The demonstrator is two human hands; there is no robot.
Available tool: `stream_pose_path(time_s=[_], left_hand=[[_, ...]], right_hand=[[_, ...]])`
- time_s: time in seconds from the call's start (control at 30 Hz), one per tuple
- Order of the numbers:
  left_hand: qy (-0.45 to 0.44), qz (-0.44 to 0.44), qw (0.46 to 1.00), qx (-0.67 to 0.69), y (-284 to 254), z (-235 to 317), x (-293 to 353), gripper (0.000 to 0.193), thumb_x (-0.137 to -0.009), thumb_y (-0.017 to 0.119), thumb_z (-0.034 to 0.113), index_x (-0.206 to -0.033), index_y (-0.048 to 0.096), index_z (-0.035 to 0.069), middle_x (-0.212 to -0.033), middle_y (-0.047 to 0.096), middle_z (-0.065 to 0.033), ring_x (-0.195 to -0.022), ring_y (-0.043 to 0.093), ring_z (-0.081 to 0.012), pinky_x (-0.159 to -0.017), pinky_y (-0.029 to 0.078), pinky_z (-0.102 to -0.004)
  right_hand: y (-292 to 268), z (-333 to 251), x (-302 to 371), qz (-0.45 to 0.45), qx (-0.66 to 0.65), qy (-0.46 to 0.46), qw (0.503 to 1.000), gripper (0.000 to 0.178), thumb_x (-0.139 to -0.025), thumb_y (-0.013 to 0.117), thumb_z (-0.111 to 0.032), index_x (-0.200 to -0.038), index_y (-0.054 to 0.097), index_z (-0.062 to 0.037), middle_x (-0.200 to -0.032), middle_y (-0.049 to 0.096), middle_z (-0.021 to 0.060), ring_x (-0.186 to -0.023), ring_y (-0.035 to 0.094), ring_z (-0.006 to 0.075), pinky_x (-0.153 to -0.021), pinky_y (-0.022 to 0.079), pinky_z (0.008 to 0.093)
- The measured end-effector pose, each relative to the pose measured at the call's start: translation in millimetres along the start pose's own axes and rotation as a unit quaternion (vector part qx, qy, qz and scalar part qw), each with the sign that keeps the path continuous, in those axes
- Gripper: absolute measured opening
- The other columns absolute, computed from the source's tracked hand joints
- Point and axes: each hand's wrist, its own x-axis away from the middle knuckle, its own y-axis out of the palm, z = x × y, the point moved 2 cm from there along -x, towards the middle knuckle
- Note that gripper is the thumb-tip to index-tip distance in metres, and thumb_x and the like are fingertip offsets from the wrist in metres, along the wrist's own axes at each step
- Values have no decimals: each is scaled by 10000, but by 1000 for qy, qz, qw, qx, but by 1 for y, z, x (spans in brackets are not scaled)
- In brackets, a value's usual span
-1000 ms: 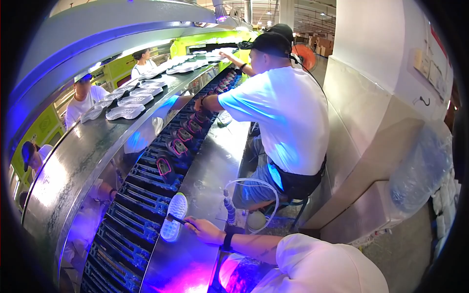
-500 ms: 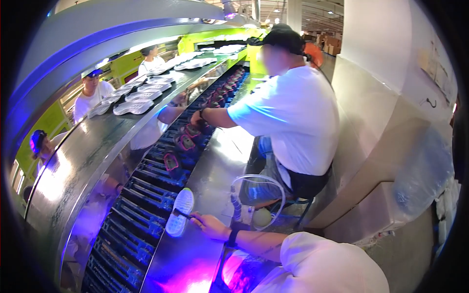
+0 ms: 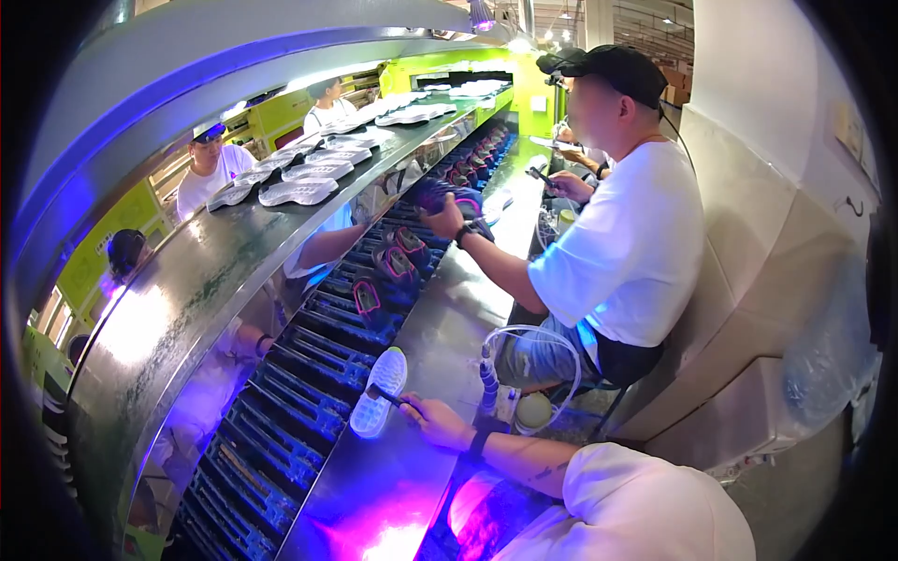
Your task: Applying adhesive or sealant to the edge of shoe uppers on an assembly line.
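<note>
My right hand [image 3: 439, 423] is closed around the dark handle of a small brush [image 3: 384, 395] and reaches in from the lower right, with a dark band at the wrist. The brush tip lies over the upper face of a pale shoe sole [image 3: 380, 411]. This sole rests tilted at the left edge of the metal work ledge [image 3: 432, 341], beside the roller conveyor [image 3: 281, 425]. My left hand is out of view.
Dark shoe uppers with pink trim [image 3: 398, 265] ride the conveyor. White soles [image 3: 299, 190] lie on the raised belt above. A seated co-worker [image 3: 617, 224] handles a dark shoe upper further along. A coiled hose [image 3: 488, 379] and cardboard box [image 3: 716, 411] stand on the right.
The view has shifted, so everything sits further right. My right hand still holds the brush over the sole. The co-worker has lifted a dark shoe upper off the conveyor.
</note>
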Motion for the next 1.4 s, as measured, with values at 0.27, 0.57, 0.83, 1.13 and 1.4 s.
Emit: stream_pose_path(time_s=[0.27, 0.57, 0.83, 1.13, 1.4], left_hand=[[25, 33, 990, -132, 42, 9, 7, 133, -991, 535, 129, -1074, 624, 76, -946, 617, -100, -883, 605, -276, -794, 539, -421], [-34, -60, 997, -21, 28, 13, 11, 130, -1005, 563, 143, -1117, 617, 105, -963, 637, -90, -912, 621, -273, -835, 542, -412], [-30, -98, 973, -208, 1, 8, 0, 137, -1031, 529, 176, -1109, 611, 98, -926, 639, -95, -961, 605, -237, -838, 532, -406], [239, 16, 776, -584, 33, 6, 2, 84, -965, 545, 174, -935, 562, 97, -827, 560, -61, -807, 559, -191, -812, 505, -369], [20, 88, 967, -238, -25, -12, -38, 118, -955, 513, 155, -976, 582, 62, -800, 580, -66, -710, 579, -197, -586, 510, -345]], right_hand=[[1, 8, -4, 1, 14, -9, 1000, 344, -1103, 465, -316, -1311, 554, -57, -780, 623, 129, -696, 626, 281, -674, 482, 421], [-1, 4, 5, -2, 12, -6, 1000, 351, -1107, 457, -318, -1320, 537, -51, -767, 593, 147, -701, 613, 279, -682, 471, 424], [-7, -9, -3, 3, 21, 18, 1000, 367, -1098, 457, -321, -1316, 540, -38, -969, 682, 287, -969, 655, 492, -820, 492, 548], [3, 12, -1, 21, -1, -20, 1000, 411, -1097, 440, -351, -1314, 541, -18, -1046, 679, 311, -1009, 650, 501, -855, 508, 554], [2, 22, 1, 23, 0, -28, 999, 446, -1102, 412, -384, -1361, 531, -41, -1113, 692, 303, -1061, 655, 492, -917, 500, 567]])
